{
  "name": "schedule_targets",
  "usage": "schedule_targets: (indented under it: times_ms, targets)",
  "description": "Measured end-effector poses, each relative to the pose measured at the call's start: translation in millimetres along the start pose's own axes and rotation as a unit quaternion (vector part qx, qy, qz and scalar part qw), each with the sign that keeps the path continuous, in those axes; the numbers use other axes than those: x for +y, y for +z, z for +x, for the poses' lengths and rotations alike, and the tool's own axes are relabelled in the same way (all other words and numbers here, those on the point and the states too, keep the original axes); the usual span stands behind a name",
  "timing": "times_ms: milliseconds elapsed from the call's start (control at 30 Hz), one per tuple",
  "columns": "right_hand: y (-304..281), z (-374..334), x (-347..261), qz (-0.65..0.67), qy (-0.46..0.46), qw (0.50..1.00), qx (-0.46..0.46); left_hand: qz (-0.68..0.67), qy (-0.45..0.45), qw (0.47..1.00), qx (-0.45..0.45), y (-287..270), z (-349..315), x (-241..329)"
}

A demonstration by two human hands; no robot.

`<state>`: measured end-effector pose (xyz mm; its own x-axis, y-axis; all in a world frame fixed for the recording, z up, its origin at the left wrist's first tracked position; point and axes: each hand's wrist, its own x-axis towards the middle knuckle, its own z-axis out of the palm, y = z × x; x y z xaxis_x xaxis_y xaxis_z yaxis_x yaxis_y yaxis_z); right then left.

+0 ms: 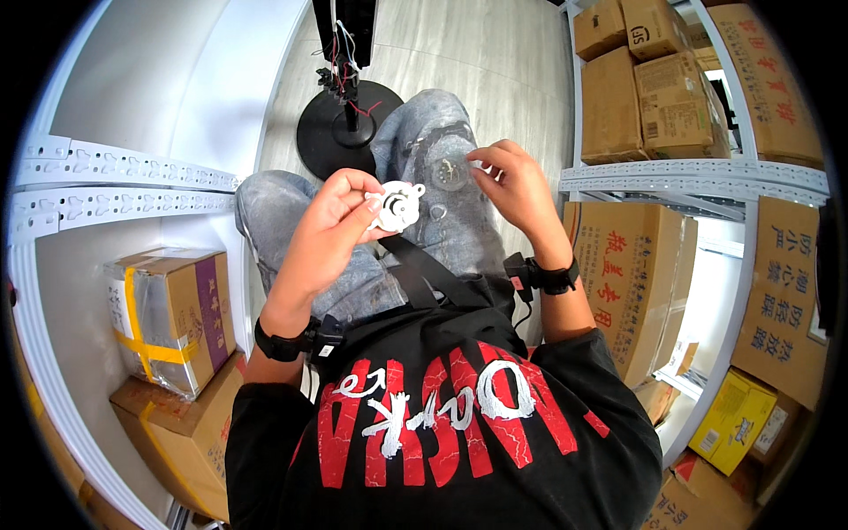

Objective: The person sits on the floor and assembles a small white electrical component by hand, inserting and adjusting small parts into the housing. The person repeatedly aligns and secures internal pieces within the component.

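Head view: round white part point(408, 205), toward eleven o'clock, edge-pinched by left hand point(331, 237). Right hand point(519, 190), one o'clock: fingers drawn together; cannot tell whether holding anything. Risk: one-sided pinch could slip, dropping part onto jeans point(477, 238). Obstacles: black stand base point(321, 143), eleven o'clock; shelved cartons point(609, 102), two o'clock.

From where I stand, the floor of pale grey, wood-patterned boards point(521, 40) carries a flat, round, black stand base point(320, 146). On the right, the white metal rack with slotted beams point(654, 177) holds plain brown cardboard boxes point(611, 106) on its upper level. On the left, a brown-and-purple carton with yellow tape point(210, 305) rests upon a larger brown carton point(181, 424).
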<state>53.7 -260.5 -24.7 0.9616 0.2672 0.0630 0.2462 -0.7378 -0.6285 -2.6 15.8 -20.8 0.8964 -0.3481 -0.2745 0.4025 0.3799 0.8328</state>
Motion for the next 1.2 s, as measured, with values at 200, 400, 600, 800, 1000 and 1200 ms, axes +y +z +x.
schedule_targets:
  times_ms: [200, 400, 600, 800, 1000, 1200]
  targets:
    - [33, 10, 2, -0.116, -0.015, 0.993, 0.004, 0.026, -0.001, 1.0, 0.006, -6, 4, -3]
    - [43, 12, 6, -0.144, -0.004, 0.989, 0.014, 0.018, 0.019, 1.0, -0.012, -6, 4, -2]
    - [38, 11, 14, -0.116, -0.003, 0.993, -0.015, -0.057, 0.102, 0.989, -0.092, 4, -1, 6]
    - [25, 8, 20, -0.08, 0.032, 0.995, -0.06, -0.071, 0.133, 0.976, -0.154, 0, -5, 10]
    - [21, 7, 16, -0.035, 0.053, 0.997, -0.054, -0.085, 0.132, 0.976, -0.153, 6, -6, 15]
    - [10, 8, 1, -0.015, 0.046, 0.998, -0.033, -0.077, 0.125, 0.979, -0.144, 5, -5, 15]
